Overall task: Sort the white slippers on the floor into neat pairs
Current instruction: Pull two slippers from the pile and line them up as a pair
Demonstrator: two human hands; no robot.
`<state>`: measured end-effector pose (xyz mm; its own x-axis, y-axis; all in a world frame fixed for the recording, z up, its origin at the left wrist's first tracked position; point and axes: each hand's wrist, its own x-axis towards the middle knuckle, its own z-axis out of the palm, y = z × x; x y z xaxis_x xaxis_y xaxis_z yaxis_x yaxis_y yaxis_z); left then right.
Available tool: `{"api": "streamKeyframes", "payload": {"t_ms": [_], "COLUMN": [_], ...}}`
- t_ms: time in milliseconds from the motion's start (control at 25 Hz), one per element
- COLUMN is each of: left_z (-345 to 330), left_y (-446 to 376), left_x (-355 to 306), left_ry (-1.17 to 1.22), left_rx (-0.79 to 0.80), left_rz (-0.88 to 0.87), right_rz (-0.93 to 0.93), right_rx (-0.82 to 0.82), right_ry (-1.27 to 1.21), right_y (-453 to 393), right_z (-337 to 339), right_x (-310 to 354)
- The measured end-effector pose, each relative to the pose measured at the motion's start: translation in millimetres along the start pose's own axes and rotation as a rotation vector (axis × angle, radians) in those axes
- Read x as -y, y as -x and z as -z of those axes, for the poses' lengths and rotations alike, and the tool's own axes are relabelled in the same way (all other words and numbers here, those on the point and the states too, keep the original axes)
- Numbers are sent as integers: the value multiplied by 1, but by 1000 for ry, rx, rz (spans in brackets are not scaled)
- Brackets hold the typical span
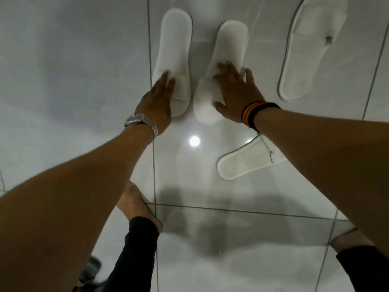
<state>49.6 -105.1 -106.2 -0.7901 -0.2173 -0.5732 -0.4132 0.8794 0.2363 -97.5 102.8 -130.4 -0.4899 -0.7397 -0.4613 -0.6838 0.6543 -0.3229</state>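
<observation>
Two white slippers lie side by side on the tiled floor, toes toward me. My left hand [156, 100] rests flat on the left edge of the left slipper [175, 49]. Fingers spread, my right hand [233, 91] presses on the toe strap of the right slipper [228, 51], which tilts slightly. Neither hand grips anything. A third white slipper [303, 55] with grey edging lies further right. A fourth slipper [242, 165] lies nearer me, partly hidden under my right forearm.
The floor [73, 70] is glossy pale tile with dark grout lines and a bright lamp reflection [194, 141]. My bare feet [134, 203] and dark trouser legs show at the bottom. A dark object [90, 270] sits at the lower left.
</observation>
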Motion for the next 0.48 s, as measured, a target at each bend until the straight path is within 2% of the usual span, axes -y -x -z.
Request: {"api": "streamKeyframes", "payload": {"t_ms": [80,160,360,480], "left_z": [-4,-9,-22,-18], "left_y": [-1,-6,-4,1], "left_x": [-4,-9,-6,2], "left_ry": [33,68,114,130], "left_rx": [-2,66,74,94], "left_rz": [16,35,78,100], "right_rz": [-131,-245,-143,-86], "right_rx": [-31,-23,-47,2], "right_ry": [-140,-248,-193,-176], "right_y": [7,13,-9,-23], "right_z": [-14,-28,-28,-18], "right_x": [27,49,58,57]}}
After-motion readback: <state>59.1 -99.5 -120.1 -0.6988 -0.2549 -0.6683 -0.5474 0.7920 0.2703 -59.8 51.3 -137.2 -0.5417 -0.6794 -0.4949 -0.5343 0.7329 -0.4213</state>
